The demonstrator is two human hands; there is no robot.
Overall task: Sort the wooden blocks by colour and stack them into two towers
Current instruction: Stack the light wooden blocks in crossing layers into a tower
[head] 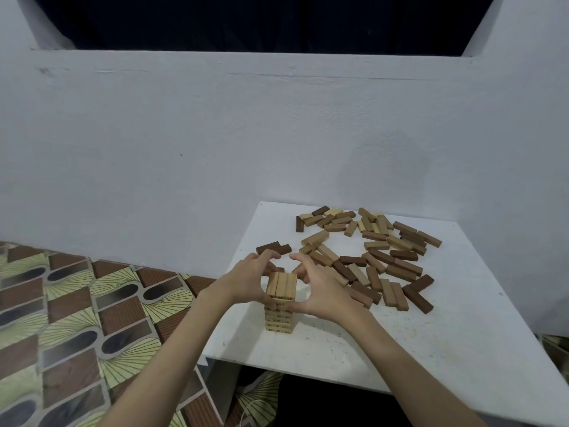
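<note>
— How far along?
— One light tower [279,303] stands near the table's [462,334] front edge; left hand [249,280] and right hand [320,291] cup its top, fingers curled against it.
— What's left?
— Most loose blocks [369,254] — no dark tower yet.

No readable text, label, brand or number can be made out; small dark marks on the tower's [279,315] block sides are possibly printing, too blurred.
</note>
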